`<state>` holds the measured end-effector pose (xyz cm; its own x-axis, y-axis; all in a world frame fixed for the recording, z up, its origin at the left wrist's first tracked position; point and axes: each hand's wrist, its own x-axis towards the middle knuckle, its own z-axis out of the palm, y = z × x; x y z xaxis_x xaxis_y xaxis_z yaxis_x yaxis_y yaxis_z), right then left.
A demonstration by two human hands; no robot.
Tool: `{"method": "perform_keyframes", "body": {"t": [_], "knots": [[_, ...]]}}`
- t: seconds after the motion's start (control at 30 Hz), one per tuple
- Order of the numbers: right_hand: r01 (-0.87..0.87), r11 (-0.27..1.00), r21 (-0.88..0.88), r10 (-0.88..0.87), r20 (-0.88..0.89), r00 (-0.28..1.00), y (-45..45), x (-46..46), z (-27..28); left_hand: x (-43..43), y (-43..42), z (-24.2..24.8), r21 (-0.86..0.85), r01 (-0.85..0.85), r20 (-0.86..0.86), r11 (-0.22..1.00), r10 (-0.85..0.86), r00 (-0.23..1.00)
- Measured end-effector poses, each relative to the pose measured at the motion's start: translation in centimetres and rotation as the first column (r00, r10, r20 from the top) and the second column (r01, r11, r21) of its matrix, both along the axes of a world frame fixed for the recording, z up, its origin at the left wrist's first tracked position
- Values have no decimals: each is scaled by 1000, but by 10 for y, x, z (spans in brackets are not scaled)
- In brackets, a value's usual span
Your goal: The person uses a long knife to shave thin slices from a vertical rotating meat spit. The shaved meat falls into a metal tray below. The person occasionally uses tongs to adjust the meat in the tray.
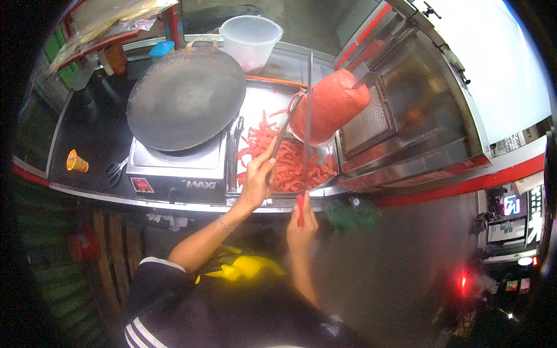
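A cone of reddish doner-style meat (335,102) on a metal spit leans in front of the grill. My right hand (303,224) grips the red handle of a long knife (309,100), whose blade lies across the near side of the meat in this view. My left hand (257,180) holds a slim dark utensil, apparently tongs (283,130). Its tip reaches the meat's left side, where a thin strip hangs loose. Below, shaved meat strips (287,167) are heaped in a metal tray (232,185).
Left of the tray, a large dark wok (187,100) rests on a Maxi stove (176,163). Scissors (115,172) and an orange cup (77,161) stand further left. A translucent bucket (251,43) is behind. The grill's mesh burner (370,119) is beside the meat.
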<state>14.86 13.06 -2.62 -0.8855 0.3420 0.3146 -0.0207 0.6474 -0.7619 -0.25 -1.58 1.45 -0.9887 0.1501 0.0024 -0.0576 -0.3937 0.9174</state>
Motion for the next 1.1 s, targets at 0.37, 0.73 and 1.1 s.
{"method": "perform_keyframes", "body": {"t": [0.37, 0.73, 1.1], "knots": [[-11, 992, 124, 4, 50, 999, 3, 24, 6, -11, 3, 0, -112, -69, -188, 991, 47, 981], [-11, 995, 97, 1, 105, 994, 1, 54, 18, -28, -1, 0, -128, 22, -88, 992, -33, 996], [22, 992, 127, -45, 182, 982, -5, 81, 38, -50, 1, -7, -144, 38, -135, 989, -58, 989]]}}
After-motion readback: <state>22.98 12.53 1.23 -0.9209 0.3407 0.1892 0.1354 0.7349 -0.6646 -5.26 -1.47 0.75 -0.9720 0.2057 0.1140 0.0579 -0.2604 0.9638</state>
